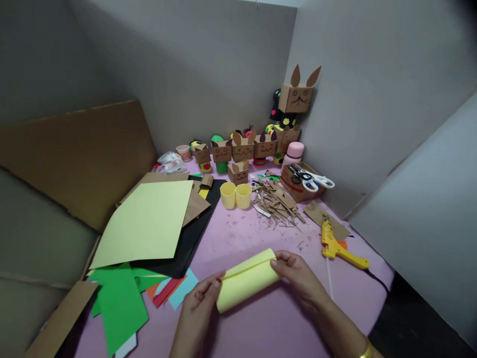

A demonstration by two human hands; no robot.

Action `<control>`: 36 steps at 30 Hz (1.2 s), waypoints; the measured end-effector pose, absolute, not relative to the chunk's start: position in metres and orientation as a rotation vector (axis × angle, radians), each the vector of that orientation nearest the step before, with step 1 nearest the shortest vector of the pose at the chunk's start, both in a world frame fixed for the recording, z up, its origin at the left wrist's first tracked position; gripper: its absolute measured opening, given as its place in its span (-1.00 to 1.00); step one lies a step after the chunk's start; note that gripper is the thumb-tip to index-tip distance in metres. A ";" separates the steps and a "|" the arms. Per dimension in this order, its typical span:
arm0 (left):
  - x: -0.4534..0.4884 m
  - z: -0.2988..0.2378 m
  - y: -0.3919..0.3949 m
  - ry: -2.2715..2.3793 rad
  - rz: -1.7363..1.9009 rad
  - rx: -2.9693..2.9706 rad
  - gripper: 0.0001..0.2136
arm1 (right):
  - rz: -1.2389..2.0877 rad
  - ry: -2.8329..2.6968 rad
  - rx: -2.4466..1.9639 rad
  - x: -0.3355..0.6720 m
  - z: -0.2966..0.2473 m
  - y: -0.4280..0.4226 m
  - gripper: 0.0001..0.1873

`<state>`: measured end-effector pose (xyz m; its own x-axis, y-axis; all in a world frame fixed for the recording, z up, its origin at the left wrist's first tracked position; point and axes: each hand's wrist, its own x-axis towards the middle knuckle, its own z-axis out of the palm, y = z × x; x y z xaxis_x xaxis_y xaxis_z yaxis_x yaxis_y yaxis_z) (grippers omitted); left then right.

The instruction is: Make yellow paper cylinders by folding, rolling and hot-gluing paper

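Observation:
A sheet of yellow craft paper (246, 284), rolled into a loose tube with its long edge overlapping on top, is held low over the pink tabletop. My left hand (203, 298) grips the tube's left end, thumb on the outside. At the right end, my right hand (292, 271) pinches the overlapped edge between thumb and fingers. Beyond the tube stand two small yellow paper cups (236, 195), side by side and touching. A yellow glue gun (337, 247) lies to the right of my right hand, on a piece of cardboard.
Yellow sheets (145, 223) over black paper (190, 243) and green scraps (121, 308) cover the left side. Cardboard shavings (276, 201) are heaped behind. A box (298, 184) holds scissors (311, 178). Several cardboard animal figures (244, 149) and a pink bottle (294, 151) line the back.

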<state>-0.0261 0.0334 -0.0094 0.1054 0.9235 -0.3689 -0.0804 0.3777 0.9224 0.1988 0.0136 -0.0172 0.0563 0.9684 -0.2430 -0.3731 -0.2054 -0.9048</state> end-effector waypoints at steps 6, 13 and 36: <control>-0.020 -0.003 0.029 1.226 0.876 0.924 -0.65 | 1.486 -0.760 -1.069 0.194 -0.011 0.011 -0.66; -0.016 0.004 0.026 1.212 0.915 0.865 -0.67 | 1.432 -0.738 -1.113 0.188 -0.012 0.013 -0.70; -0.019 -0.007 0.024 1.191 0.969 0.816 -0.66 | 1.302 -0.785 -1.121 0.204 -0.011 0.013 -0.79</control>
